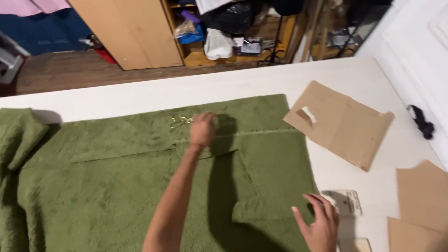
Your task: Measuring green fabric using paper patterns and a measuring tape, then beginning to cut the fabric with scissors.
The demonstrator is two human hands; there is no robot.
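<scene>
A home sewing room is showing here. Cardboard patterns point(339, 122) and green fabric point(140, 177) are lying on a white cutting table point(140, 95). Cluttered wooden shelves point(224, 32) are standing behind.

Big fuzzy green fabric point(116, 186) spread over a white table point(326, 79). The left hand point(203, 129) reaches out by small gold scissors point(179, 121), the right hand point(318, 223) rests open-fingered at the fabric's edge. Brown paper pattern pieces point(340, 123) lie alongside.

Bright overhead light from the left throws a hard arm shadow toward three o'clock on the green fabric point(140, 186); motion blur softens everything.
</scene>
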